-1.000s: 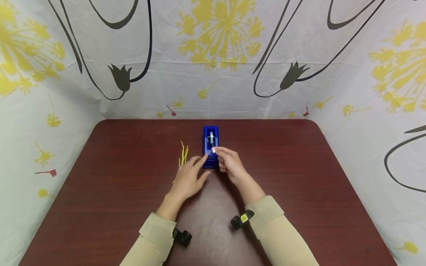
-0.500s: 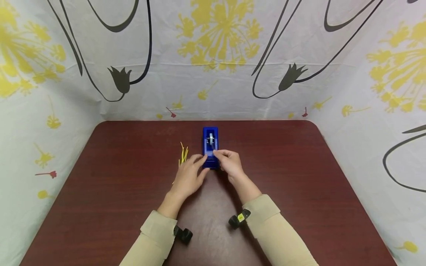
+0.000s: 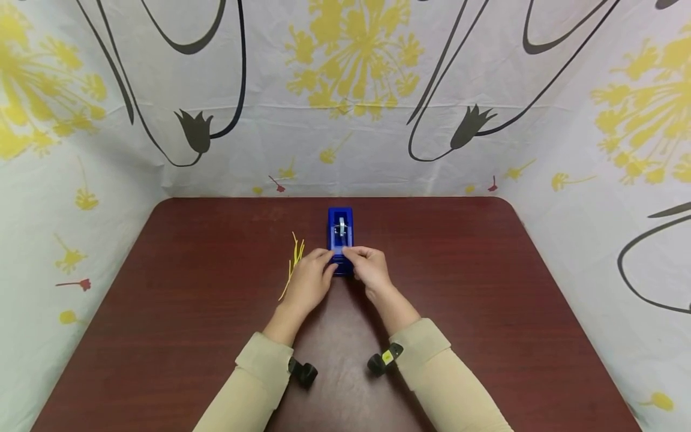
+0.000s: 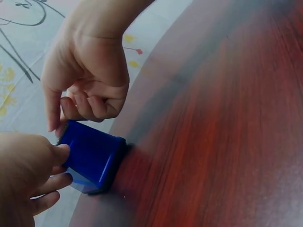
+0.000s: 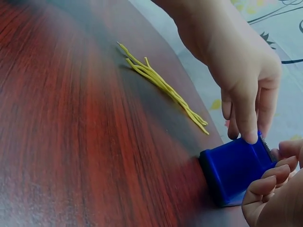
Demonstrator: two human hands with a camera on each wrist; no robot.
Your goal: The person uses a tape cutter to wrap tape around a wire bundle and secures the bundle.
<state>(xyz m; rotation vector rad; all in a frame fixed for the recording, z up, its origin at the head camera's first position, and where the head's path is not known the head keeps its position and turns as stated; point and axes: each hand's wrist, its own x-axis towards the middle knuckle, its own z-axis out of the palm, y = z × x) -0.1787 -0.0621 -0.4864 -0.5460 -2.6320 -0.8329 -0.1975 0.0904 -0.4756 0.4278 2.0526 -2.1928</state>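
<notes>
A blue tape dispenser [image 3: 332, 229] stands on the table with a small roll of tape [image 3: 342, 227] in its well. My left hand [image 3: 308, 281] holds its near left part, the thumb on the blue wall and the fingers at the other side, as the left wrist view shows. Right at the serrated cutter [image 5: 266, 145], my right hand [image 3: 372, 271] pinches with thumb and index finger at the end of the tape; its other fingers are curled in. The clear strip itself is mostly hidden by the fingertips.
Several thin yellow wires [image 5: 165, 87] lie in a loose bundle on the table, just left of my left hand. The dark red-brown table [image 3: 459, 270] ends at a patterned white cloth [image 3: 345, 162] behind and at both sides.
The right hand's fingertips have come slightly nearer along the dispenser, toward its cutter end. The left hand has closed in on the dispenser's side. Dispenser and wires stay in place.
</notes>
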